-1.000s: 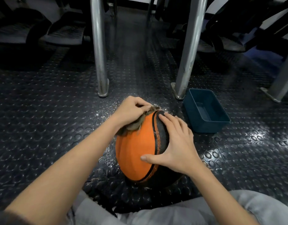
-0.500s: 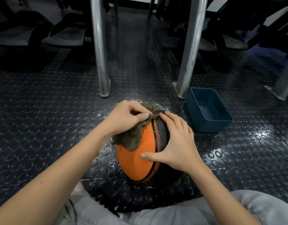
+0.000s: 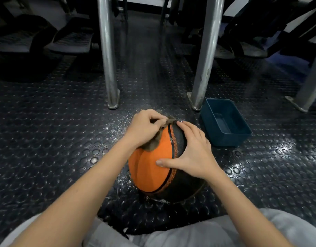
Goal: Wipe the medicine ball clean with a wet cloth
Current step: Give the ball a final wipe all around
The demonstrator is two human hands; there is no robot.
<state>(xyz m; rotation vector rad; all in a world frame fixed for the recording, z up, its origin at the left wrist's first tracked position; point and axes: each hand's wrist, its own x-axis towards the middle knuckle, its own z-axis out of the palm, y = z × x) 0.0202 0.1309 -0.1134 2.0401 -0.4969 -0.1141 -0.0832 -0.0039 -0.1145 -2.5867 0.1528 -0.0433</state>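
Note:
An orange and black medicine ball (image 3: 152, 168) sits on the studded black floor between my knees. My left hand (image 3: 144, 129) grips a bunched brown-grey cloth (image 3: 153, 144) and holds it against the ball's upper left side. The cloth shows only at the hand's lower edge and by the fingertips. My right hand (image 3: 191, 152) lies spread over the black panel at the ball's upper right, fingers straight, thumb stretched onto the orange panel.
A dark teal plastic tub (image 3: 226, 122) stands on the floor just right of the ball. Two metal posts (image 3: 107, 56) (image 3: 205, 56) rise behind the ball, another at the far right. Water droplets speckle the floor (image 3: 46, 139) around the ball. Black equipment lines the back.
The left hand has drawn the cloth up and bunched it tighter at the ball's top left, so less of it hangs down. The right hand stays spread on the ball.

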